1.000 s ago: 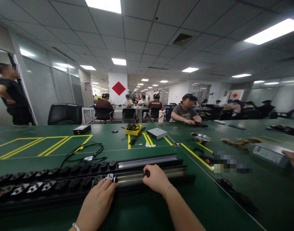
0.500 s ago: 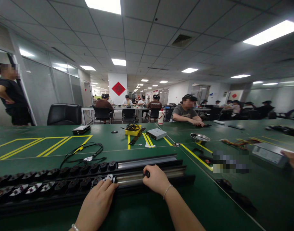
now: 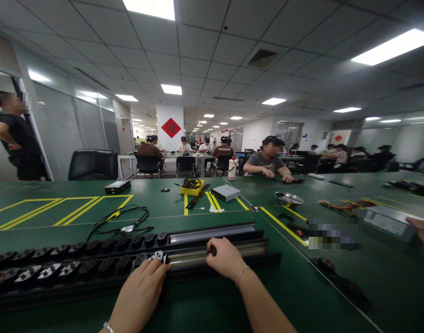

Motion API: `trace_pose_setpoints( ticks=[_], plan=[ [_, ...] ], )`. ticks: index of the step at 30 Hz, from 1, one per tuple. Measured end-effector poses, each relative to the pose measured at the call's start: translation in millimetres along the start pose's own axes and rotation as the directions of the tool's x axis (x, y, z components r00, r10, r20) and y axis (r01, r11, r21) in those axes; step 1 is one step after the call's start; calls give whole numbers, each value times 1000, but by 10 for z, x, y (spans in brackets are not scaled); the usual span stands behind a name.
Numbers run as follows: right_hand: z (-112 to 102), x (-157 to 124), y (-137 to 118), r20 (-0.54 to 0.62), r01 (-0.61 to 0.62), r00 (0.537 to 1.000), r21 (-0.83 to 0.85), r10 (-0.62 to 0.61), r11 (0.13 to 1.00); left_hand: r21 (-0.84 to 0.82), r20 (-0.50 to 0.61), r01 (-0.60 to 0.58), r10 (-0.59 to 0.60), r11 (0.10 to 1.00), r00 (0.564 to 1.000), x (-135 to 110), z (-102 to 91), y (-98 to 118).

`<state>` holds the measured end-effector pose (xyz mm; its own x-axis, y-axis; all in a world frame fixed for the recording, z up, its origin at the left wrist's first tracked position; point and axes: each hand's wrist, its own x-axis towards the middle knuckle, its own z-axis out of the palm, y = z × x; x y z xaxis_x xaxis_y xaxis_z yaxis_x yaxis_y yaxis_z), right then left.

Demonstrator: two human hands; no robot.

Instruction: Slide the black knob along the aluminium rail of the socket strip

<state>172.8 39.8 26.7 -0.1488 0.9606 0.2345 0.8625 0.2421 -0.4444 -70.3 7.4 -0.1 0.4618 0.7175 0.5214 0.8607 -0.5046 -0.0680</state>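
Across the near part of the green desk [image 3: 232, 300] lie long black rails [image 3: 218, 240], side by side and running left to right; their left stretches carry rows of black sockets [image 3: 76, 266], while their right stretches show bare metal channel; behind them a black cable [image 3: 121, 219] loops on the desk, and yellow lines [image 3: 76, 208] mark the surface beyond; farther back sit a yellow box [image 3: 192, 188] with coiled wire, a grey box [image 3: 226, 192] and a steel bowl [image 3: 288, 198]; across the desk a seated person [image 3: 267, 162] works, and another person [image 3: 17, 134] stands at far left; at the right edge a co-worker's hand [image 3: 421, 231] rests by a grey unit [image 3: 388, 221]. On the nearest rail the left hand [image 3: 138, 293] lies palm down, fingers pressing on the last socket of the row, grasping nothing; the right hand [image 3: 225, 259] is clenched around a small black knob [image 3: 212, 250] on the bare channel, just right of that socket.
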Motion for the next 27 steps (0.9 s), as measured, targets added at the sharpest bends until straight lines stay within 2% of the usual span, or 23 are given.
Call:
trace_pose_setpoints(
  ticks=[27],
  plan=[
    [-62,-26,-4,5,-11,1000,-18,11,1000,-31,-6,8,-9,999,1000,12,-39,15]
  ],
)
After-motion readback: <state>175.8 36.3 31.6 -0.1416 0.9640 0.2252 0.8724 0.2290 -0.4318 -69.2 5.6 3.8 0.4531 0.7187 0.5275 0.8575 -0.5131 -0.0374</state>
